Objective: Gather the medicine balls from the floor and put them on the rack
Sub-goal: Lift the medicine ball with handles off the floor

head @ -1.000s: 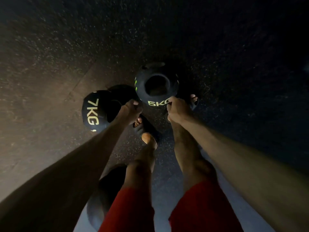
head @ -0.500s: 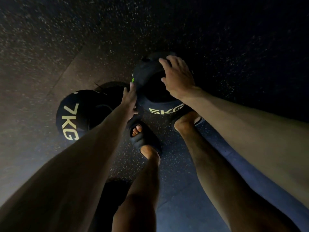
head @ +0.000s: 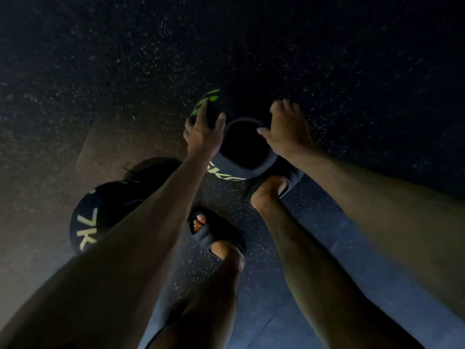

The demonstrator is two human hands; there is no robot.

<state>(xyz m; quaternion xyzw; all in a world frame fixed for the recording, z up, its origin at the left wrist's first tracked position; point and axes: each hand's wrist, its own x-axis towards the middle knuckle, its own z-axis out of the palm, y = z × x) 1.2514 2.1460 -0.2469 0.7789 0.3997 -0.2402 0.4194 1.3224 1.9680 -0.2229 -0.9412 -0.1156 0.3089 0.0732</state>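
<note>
Now that our fingers curl round both sides of the 5 kg medicine ball (head: pixel 239 157), the left hand (head: pixel 203 139) having crossed from the 7 kg ball (head: pixel 95 222) and the right hand (head: pixel 286 132) slipped down from its top, we judge it ready to lift off the floor (head: pixel 327 59); no rack shows.

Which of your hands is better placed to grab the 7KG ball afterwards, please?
Likely the left hand. The 7KG ball lies beside its forearm, while the right hand grips the opposite side of the 5KG ball, farther away.

7KG ball (head: pixel 100 212) half hidden (left forearm (head: pixel 151 212) across).
</note>
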